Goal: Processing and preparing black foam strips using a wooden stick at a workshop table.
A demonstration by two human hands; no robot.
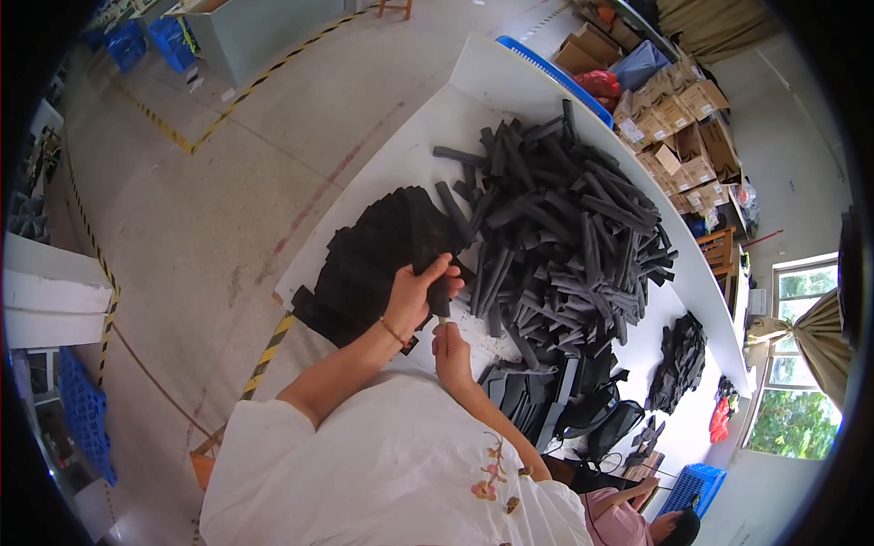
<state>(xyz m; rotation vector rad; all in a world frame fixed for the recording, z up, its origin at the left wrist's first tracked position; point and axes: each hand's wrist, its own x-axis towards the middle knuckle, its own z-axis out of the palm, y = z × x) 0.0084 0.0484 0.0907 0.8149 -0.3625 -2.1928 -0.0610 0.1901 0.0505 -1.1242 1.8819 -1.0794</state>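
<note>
My left hand (414,296) is wrapped round a black foam tube (439,300), held upright in front of my body. Just below it, my right hand (452,355) is closed on a thin, pale, rod-like piece (443,320) at the tube's lower end; its exact kind is too small to make out. Behind my left hand lies a spread stack of flat black fabric pieces (360,264), on the left part of the white table (391,164). To the right of both hands rises a big heap of loose dark foam tubes (583,227).
Black straps and bags (592,409) lie right of my right arm, and a dark fabric pile (678,359) sits farther right. A person in pink (619,514) works at the lower right near a blue crate (692,489). Cardboard boxes (674,114) stand beyond the table.
</note>
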